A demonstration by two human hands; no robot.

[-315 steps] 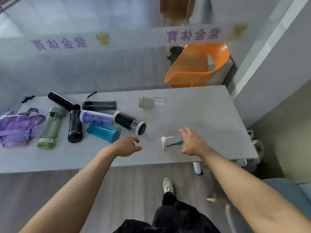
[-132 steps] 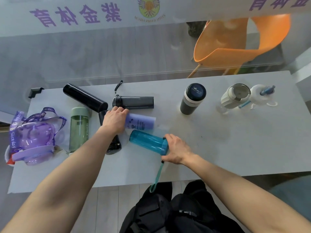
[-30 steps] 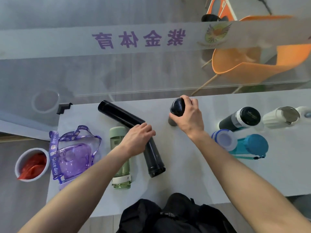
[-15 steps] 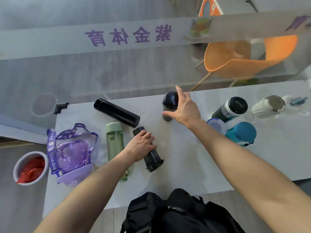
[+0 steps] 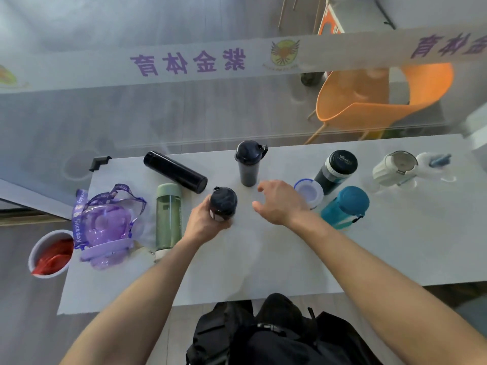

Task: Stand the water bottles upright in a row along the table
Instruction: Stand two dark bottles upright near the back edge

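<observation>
My left hand (image 5: 204,223) grips a black bottle (image 5: 223,202), held upright at the table's middle. My right hand (image 5: 279,202) hovers open just right of it, holding nothing. A dark grey bottle (image 5: 247,164) stands upright behind them. To the right stand a lilac bottle with a white lid (image 5: 308,192), a teal bottle (image 5: 345,206), a black bottle with a white band (image 5: 337,167), a cream bottle (image 5: 394,168) and a white bottle with a blue straw (image 5: 434,164). A long black flask (image 5: 175,172) and a green bottle (image 5: 168,218) lie flat on the left.
A purple see-through bottle with a strap (image 5: 105,225) rests at the left end of the grey table (image 5: 263,262). A bin with red contents (image 5: 50,255) stands on the floor beyond that end. A glass wall and an orange chair (image 5: 379,98) are behind the table.
My left hand has raised the black bottle from lying flat to upright. My right hand has let go of the dark grey bottle and drawn back toward me.
</observation>
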